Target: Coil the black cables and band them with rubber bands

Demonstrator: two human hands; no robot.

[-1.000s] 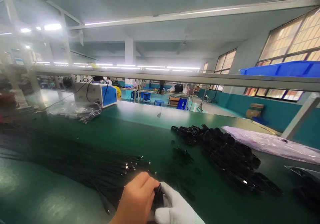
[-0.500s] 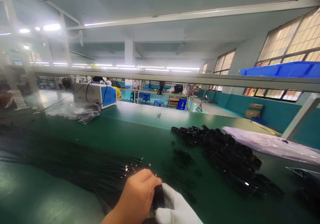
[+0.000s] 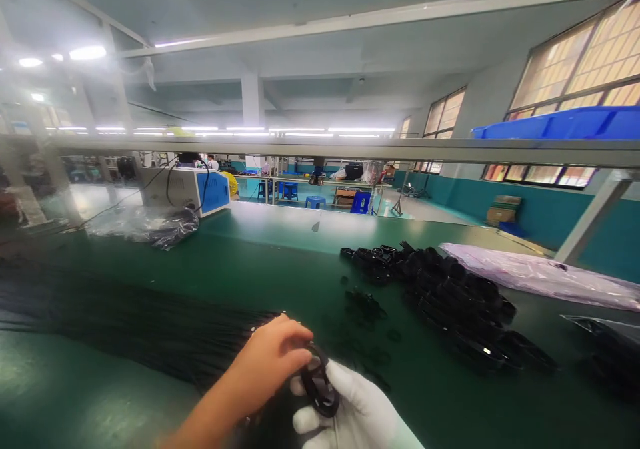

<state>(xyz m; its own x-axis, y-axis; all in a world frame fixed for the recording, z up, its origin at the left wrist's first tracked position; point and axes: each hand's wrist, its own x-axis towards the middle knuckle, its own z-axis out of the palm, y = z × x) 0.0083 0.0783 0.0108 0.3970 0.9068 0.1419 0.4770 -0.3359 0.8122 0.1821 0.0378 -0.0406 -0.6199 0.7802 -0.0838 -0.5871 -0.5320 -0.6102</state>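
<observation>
A small coil of black cable (image 3: 327, 403) is tilted so that its loop opening shows. My right hand (image 3: 363, 402), in a white glove, grips the coil from the right with fingers curled beneath it. My bare left hand (image 3: 267, 352) reaches in from the left, thumb and forefinger closed at the coil's upper end. Long straight black cables (image 3: 150, 322) lie in a bundle to the left, their pale tips partly behind my left hand. Right of my hands is a heap of coiled black cables (image 3: 450, 302).
A smaller cluster of black pieces (image 3: 366, 304) lies before the heap. Pinkish plastic bags (image 3: 540, 279) are at the right. Clear plastic wrap (image 3: 145, 225) sits by a blue-and-white machine (image 3: 213, 192). A metal shelf rail (image 3: 325, 147) crosses above the green table (image 3: 265, 269).
The coil has turned from edge-on to showing its loop. My left hand has shifted slightly left and loosened from a tight wrap to a finger-and-thumb hold. The view has tilted a little.
</observation>
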